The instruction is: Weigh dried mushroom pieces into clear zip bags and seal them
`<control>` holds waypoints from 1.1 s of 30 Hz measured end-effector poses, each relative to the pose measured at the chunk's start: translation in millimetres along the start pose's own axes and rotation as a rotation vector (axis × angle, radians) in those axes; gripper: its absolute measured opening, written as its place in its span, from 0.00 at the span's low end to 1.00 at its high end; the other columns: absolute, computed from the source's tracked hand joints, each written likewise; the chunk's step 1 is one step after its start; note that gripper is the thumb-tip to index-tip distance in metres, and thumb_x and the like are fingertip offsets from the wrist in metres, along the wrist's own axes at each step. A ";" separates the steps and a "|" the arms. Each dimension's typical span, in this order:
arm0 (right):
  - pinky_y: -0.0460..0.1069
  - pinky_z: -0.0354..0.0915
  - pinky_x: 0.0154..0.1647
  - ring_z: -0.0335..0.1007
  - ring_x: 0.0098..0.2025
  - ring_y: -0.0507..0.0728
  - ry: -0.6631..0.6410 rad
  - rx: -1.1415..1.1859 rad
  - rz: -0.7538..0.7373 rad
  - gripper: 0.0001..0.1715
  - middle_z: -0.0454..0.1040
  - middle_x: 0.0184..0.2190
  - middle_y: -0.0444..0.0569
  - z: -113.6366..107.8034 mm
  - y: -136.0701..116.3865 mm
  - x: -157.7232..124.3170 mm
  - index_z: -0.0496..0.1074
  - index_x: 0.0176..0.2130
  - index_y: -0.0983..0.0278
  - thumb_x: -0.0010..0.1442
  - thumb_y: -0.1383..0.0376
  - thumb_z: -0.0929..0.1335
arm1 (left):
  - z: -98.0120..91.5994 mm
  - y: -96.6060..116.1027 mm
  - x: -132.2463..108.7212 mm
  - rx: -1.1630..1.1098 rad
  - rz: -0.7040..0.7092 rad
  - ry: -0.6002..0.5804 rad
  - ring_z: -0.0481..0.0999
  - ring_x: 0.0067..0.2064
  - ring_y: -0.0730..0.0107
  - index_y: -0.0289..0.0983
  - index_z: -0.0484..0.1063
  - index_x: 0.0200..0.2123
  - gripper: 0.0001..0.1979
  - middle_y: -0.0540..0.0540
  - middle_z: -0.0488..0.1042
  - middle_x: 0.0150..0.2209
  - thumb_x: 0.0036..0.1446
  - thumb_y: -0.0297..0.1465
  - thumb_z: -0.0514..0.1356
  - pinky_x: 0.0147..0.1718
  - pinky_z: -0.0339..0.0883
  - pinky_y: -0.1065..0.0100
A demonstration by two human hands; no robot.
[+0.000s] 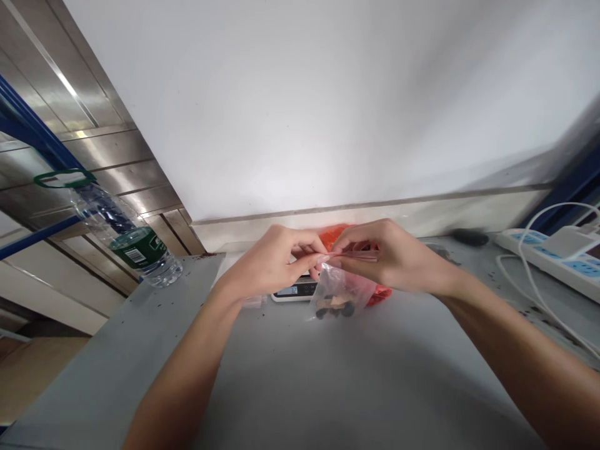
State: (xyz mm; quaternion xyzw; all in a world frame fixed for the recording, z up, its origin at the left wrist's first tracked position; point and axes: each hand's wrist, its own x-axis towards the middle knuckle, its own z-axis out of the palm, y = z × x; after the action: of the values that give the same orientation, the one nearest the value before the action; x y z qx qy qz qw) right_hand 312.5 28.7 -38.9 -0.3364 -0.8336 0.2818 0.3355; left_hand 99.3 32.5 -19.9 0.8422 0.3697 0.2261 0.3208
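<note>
My left hand (269, 262) and my right hand (389, 256) meet above the grey table (328, 375), both pinching the top edge of a small clear plastic bag (337, 297). The bag hangs down between them and holds a few dark and tan pieces at its bottom. Just behind the bag sits a small digital scale (295, 290), mostly hidden by my left hand. An orange-red bag or packet (382, 292) lies behind my right hand, largely covered.
A plastic water bottle with a green label (129, 240) stands at the table's left rear corner. A white power strip (553, 256) with white cables (529, 287) lies at the right. A dark object (469, 236) rests by the wall. Small dark crumbs dot the table.
</note>
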 end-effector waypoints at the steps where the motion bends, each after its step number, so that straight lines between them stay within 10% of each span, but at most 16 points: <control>1: 0.48 0.54 0.23 0.58 0.22 0.50 -0.009 0.010 0.009 0.16 0.71 0.20 0.42 -0.6 0.5 -0.2 0.77 0.27 0.63 0.62 0.57 0.69 | -0.6 0.0 0.0 0.014 0.004 -0.001 0.79 0.32 0.71 0.37 0.76 0.33 0.08 0.49 0.81 0.30 0.64 0.30 0.59 0.29 0.68 0.73; 14: 0.46 0.53 0.22 0.57 0.21 0.49 -0.070 -0.021 0.012 0.16 0.71 0.21 0.43 1.9 4.8 -0.3 0.78 0.31 0.64 0.63 0.57 0.68 | -1.2 -9.3 3.6 0.313 0.134 -0.116 0.56 0.22 0.78 0.37 0.66 0.27 0.14 0.55 0.63 0.22 0.67 0.31 0.53 0.23 0.51 0.71; 33: 0.50 0.62 0.26 0.68 0.25 0.55 0.003 -0.139 0.149 0.19 0.78 0.25 0.47 -20.4 14.4 -1.4 0.77 0.30 0.61 0.58 0.49 0.68 | -28.4 -17.6 -4.4 0.427 0.248 -0.039 0.68 0.26 0.74 0.37 0.73 0.31 0.15 0.51 0.75 0.27 0.68 0.32 0.53 0.31 0.59 0.70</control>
State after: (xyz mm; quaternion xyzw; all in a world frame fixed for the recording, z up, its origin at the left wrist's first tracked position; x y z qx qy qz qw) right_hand 333.9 41.5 -36.8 -0.4202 -0.8233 0.2471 0.2908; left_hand 70.7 48.9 -13.3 0.9341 0.2967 0.1640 0.1123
